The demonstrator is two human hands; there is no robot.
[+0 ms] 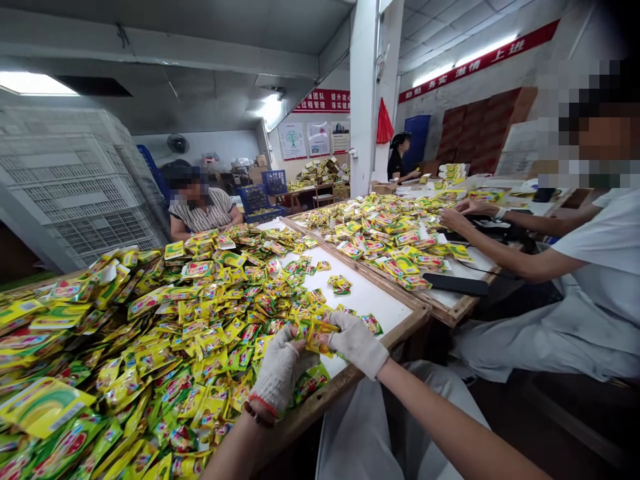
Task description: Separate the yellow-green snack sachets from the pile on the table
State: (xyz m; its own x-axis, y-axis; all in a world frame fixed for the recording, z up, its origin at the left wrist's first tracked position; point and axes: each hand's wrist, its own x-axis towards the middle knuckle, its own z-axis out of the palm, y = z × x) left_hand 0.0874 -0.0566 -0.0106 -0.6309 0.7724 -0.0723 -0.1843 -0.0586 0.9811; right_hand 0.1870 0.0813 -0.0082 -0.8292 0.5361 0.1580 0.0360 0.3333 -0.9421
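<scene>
Both my hands wear white knit gloves with bare fingertips and meet over the near edge of the table. A small yellow packet [319, 337] is pinched between them, above the white tabletop [365, 293]. My right hand [359, 343] closes on its right side. My left hand [281, 367], with a beaded bracelet at the wrist, grips at its left; how many packets it holds I cannot make out. Beside and beyond my left hand spreads a large heap of yellow and green packets [200, 327]. Green packets [311, 381] lie just under my left hand.
A wooden rim [420, 313] edges my table. The adjoining table bears another packet heap [395, 233] and a dark flat object [456, 285]. A co-worker [590, 267] sits at right, another person [213, 207] across the table. White crates [75, 193] stack at left; a pillar [363, 100] stands ahead.
</scene>
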